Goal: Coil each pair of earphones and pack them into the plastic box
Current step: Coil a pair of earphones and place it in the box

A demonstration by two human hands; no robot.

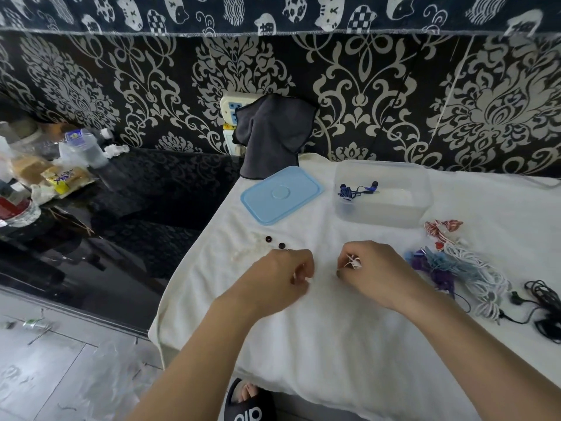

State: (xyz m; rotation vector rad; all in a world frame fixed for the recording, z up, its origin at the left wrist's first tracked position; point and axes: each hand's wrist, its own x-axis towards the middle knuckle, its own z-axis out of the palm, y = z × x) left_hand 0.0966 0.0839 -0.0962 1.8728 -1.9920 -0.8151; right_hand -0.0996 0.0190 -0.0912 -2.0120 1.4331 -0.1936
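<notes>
A clear plastic box [422, 189] stands open at the back of the white-covered table, with a coiled blue pair of earphones [353, 189] inside. Its light blue lid [280, 194] lies to the left. My right hand [376, 273] pinches a small white and pink coil of earphone cable [353, 262]. My left hand [282, 276] has its fingers curled close beside it, pinching what looks like a thin white cable end [308, 279]. A pile of loose earphones lies at the right: red-white [443, 227], purple [431, 268], white [479, 278], black [543, 311].
Two small dark ear tips [274, 242] and pale beads lie near the left hand. A grey cloth [273, 135] hangs over a wall socket behind the lid. A dark side table at left holds bottles and food packets [60, 174]. A black slipper [249, 405] shows below the table edge.
</notes>
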